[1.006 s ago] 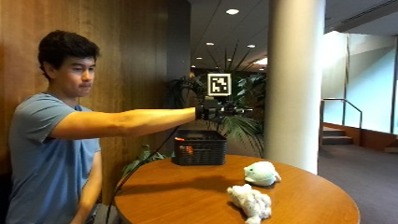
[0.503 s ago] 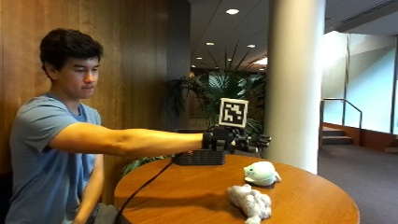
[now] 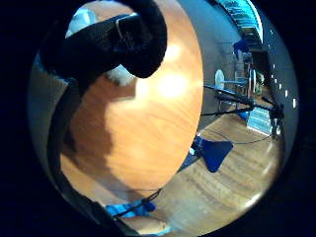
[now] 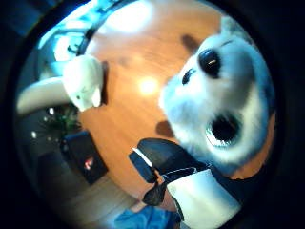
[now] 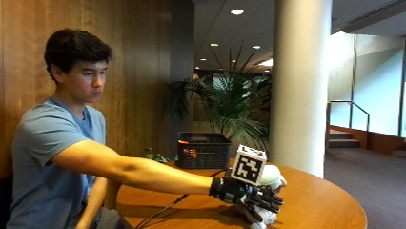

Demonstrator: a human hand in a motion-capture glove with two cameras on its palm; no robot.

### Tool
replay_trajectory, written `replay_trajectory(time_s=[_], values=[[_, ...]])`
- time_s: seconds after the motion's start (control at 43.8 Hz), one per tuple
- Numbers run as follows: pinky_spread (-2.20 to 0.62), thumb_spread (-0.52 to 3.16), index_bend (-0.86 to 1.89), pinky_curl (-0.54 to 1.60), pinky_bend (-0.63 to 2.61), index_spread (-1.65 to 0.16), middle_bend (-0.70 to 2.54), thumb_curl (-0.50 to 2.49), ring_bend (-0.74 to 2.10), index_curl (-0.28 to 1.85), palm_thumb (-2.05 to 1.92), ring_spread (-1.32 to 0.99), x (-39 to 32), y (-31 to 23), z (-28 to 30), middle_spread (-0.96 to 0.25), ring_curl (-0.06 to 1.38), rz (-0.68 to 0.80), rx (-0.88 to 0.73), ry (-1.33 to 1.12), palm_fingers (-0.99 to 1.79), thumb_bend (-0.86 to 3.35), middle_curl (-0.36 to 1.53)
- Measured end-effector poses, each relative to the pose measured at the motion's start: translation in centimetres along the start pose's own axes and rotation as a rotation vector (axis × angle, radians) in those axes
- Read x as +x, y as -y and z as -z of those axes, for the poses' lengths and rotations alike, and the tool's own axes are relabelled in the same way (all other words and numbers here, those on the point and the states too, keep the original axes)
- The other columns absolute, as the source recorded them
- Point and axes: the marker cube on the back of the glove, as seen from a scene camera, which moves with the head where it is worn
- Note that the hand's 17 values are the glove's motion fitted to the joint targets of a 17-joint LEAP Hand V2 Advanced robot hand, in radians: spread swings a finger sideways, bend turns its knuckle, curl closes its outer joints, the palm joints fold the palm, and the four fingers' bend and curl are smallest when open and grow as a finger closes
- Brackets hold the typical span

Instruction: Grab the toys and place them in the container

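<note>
In the outside view my gloved right hand (image 5: pixel 248 194) hovers low over the near white plush toy (image 5: pixel 262 218) on the round wooden table (image 5: pixel 317 200). Its fingers are spread above the toy and hold nothing. That toy's face, with black eyes and nose (image 4: pixel 224 105), fills the thumb side palm view, close to the palm. A second white plush toy (image 5: pixel 274 176) (image 4: pixel 83 86) lies further back on the table. The black mesh container (image 5: pixel 203 150) (image 4: pixel 86 157) stands at the table's far edge, something orange inside it.
A white pillar (image 5: pixel 301 86) and a potted palm (image 5: pixel 231 109) stand behind the table. A wood-panelled wall (image 5: pixel 126 57) runs along the person's side. The little finger side palm view looks over bare tabletop (image 3: pixel 148 128) and its edge to the floor.
My hand has come down and forward from beside the container, at shoulder height, to just above the near plush toy. The toys and the container have not moved.
</note>
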Motion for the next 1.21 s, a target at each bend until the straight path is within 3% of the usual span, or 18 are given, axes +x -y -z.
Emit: replay_trajectory(time_s=[0.297,0.366,0.434,0.457,0.48,0.503,0.617,0.914,1.006,1.12,1.211], values=[[0.04,1.03,0.11,0.42,1.18,-0.31,0.1,0.26,0.29,0.16,-0.01,0.03,-1.5,1.0,-1.4,0.03,0.22,0.001,0.07,0.159,-0.13,-0.02,0.16],[-0.13,1.14,0.26,0.39,1.11,-0.34,0.1,0.29,0.64,0.19,0.16,-0.08,-2.0,0.8,-1.3,0.02,0.28,0.014,0.1,0.198,0.35,0.08,0.14],[-0.21,1.19,0.31,0.38,1.1,-0.35,0.11,0.31,0.74,0.22,0.21,-0.15,-2.5,0.5,-1.1,0.0,0.32,0.027,0.121,0.226,0.45,0.1,0.14],[-0.19,1.19,0.19,0.39,1.11,-0.35,0.09,0.3,0.73,0.19,0.18,-0.13,-2.7,0.4,-1.0,0.01,0.32,0.03,0.127,0.232,0.23,0.08,0.13],[-0.25,1.23,0.3,0.43,1.17,-0.35,0.18,0.33,0.87,0.25,0.29,-0.2,-3.0,0.2,-1.0,-0.02,0.4,0.034,0.133,0.236,0.61,0.15,0.16],[-0.27,1.25,0.26,0.41,1.19,-0.35,0.19,0.34,0.9,0.22,0.35,-0.24,-3.3,0.0,-1.0,-0.04,0.38,0.035,0.139,0.236,0.71,0.18,0.15],[-0.34,1.3,0.2,0.43,1.25,-0.35,0.19,0.4,1.04,0.23,0.53,-0.33,-3.9,-0.8,-0.5,-0.11,0.44,0.002,0.137,0.185,0.89,0.28,0.16],[-0.41,1.15,0.17,0.47,1.27,-0.35,0.24,0.53,1.01,0.26,0.71,-0.44,-3.5,-4.4,7.1,-0.24,0.48,-0.091,0.165,0.142,0.9,0.31,0.22],[-0.42,1.09,0.17,0.47,1.27,-0.35,0.25,0.56,0.99,0.26,0.74,-0.46,-3.2,-6.6,11.4,-0.27,0.48,-0.015,0.217,0.108,0.92,0.31,0.24],[-0.43,1.02,0.18,0.47,1.25,-0.36,0.26,0.61,0.98,0.27,0.76,-0.47,-4.9,-9.3,16.7,-0.3,0.49,-0.024,0.28,0.237,0.94,0.3,0.26],[-0.43,0.97,0.19,0.47,1.23,-0.36,0.27,0.64,0.98,0.28,0.77,-0.48,-5.8,-12.0,19.9,-0.33,0.5,0.084,0.331,0.204,0.96,0.29,0.27]])
